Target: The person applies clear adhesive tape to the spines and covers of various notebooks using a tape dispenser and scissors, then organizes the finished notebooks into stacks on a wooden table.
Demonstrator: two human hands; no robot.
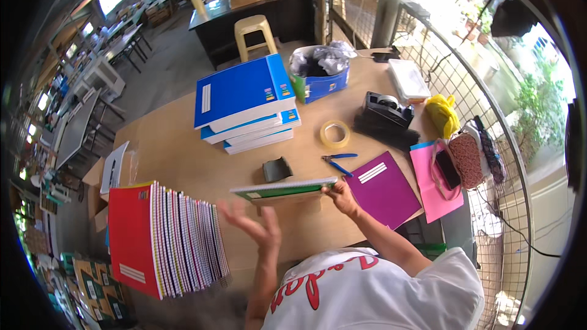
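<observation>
Head view. Nearest the camera — a white shirt with red lettering, seen from above, both forearms rising from it toward the table.

Right hand: grip clenched on the right end of a green spiral notebook, which is held edge-on and roughly level just above the table's near side. Left hand: grip released, fingers spread, blurred, just below the notebook's left end; contact cannot be told.

At the left, a row of spiral notebooks is stood on edge, a red cover facing outward. A purple notebook is laid flat just right of the right hand, with a pink sheet beside it carrying a dark phone.

Beyond the held notebook — a small dark folded piece, blue-handled pliers or cutters, a roll of clear tape. Farther back, a stack of blue-and-white binders, a blue bin filled with grey bags, a black tape dispenser, and a yellow cloth near the wire fence.
</observation>
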